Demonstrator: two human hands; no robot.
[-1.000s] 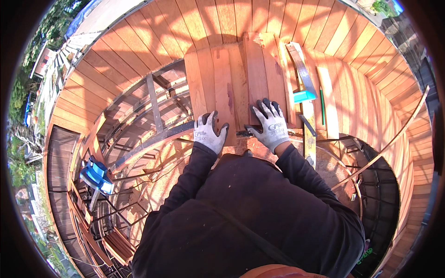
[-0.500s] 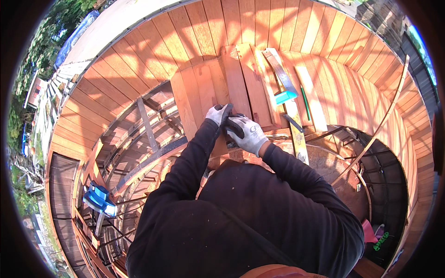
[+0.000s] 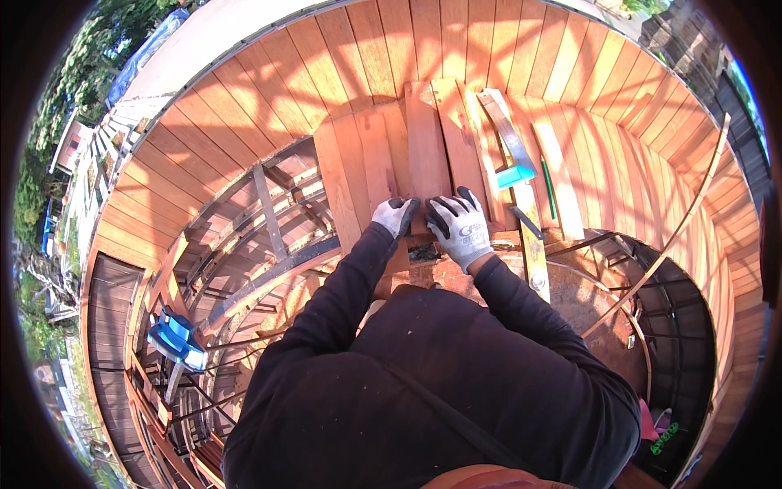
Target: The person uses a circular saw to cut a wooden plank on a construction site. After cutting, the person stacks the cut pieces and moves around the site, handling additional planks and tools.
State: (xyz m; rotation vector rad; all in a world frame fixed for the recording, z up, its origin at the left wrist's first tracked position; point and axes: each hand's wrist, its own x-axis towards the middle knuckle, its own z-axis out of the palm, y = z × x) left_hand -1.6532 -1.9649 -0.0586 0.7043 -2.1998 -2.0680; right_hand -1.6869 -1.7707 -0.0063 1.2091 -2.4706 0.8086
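My left hand (image 3: 395,218), in a white glove with dark fingertips, is closed at the near end of a reddish wooden plank (image 3: 427,134). Beside it, my right hand (image 3: 462,229), gloved the same way, has its fingers bent over that same end, a small gap from the left. Their undersides are hidden. The plank points away from me, overlapping other loose planks (image 3: 376,155) laid side by side. To the right of my hands lie a saw-like blade with a turquoise handle (image 3: 516,176), a green pencil-like stick (image 3: 549,188) and a dark short bar (image 3: 527,222).
Curved plank decking (image 3: 269,77) rings the work spot. At left, an uncovered metal frame (image 3: 267,212) has gaps between its bars. A blue tool (image 3: 177,338) rests on the frame lower left. A long thin strip (image 3: 672,232) slants across the right side.
My hands were close together, fingers meeting; now they are apart at the plank's near end. The right hand has shifted rightward. The whole view has shifted slightly.
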